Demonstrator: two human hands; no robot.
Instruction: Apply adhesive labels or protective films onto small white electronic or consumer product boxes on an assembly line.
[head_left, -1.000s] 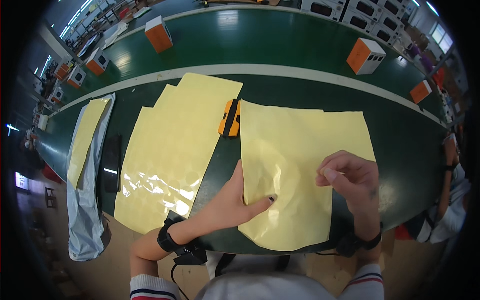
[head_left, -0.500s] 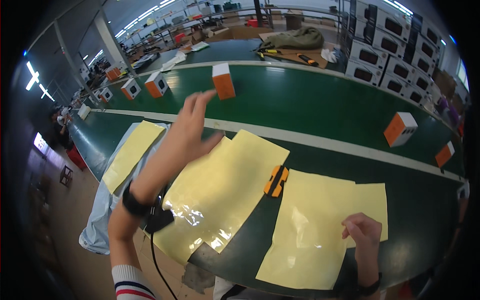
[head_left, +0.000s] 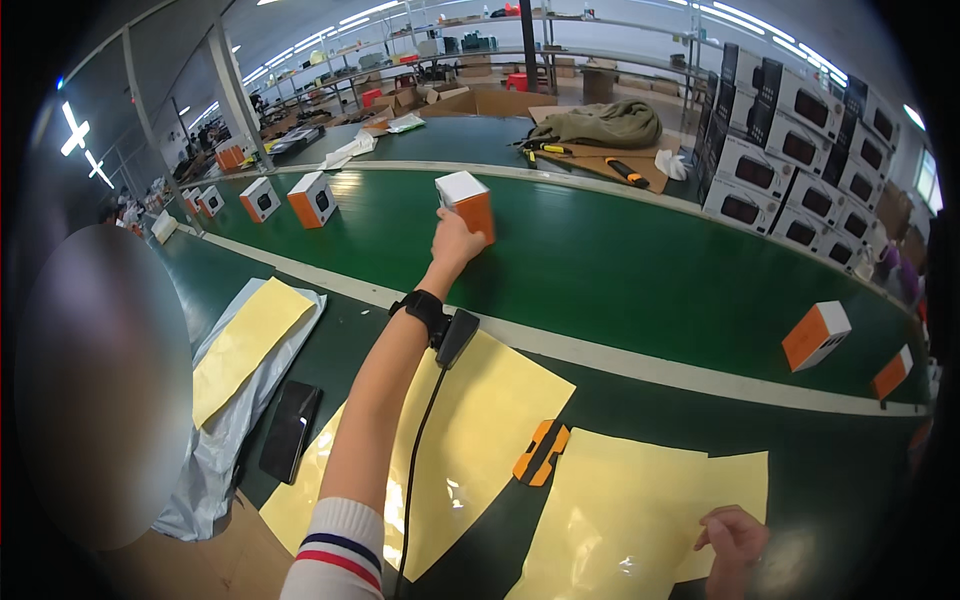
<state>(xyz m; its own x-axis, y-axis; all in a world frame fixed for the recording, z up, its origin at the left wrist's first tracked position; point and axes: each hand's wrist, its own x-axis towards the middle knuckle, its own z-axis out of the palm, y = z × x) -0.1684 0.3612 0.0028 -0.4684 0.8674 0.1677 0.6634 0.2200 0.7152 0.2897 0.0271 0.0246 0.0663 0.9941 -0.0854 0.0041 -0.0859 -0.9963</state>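
Observation:
My left arm reaches far forward over the green belt (head_left: pixel 620 270). My left hand (head_left: pixel 458 240) is closed around the lower left of an orange and white box (head_left: pixel 474 205) on the belt. Low at the right, my right hand (head_left: pixel 735 535) hovers at the edge of the yellow sheets (head_left: pixel 640 500), its fingers curled; whether anything is between them is hidden. More yellow sheets (head_left: pixel 500 400) lie under my left forearm. Between the two groups sits an orange and black tool (head_left: pixel 541 453), flat and short.
A black phone (head_left: pixel 290 430) and a grey plastic bag (head_left: pixel 205 500) with a yellow sheet on it lie at left. Several similar boxes (head_left: pixel 315 200) stand along the belt, others at right (head_left: pixel 815 337). Stacked white cartons (head_left: pixel 745 180) rise at back right. A blurred patch hides the left edge.
My left hand has moved forward from above the yellow sheets and taken hold of the box. The phone has come into view. My right hand stays by the right-hand sheets.

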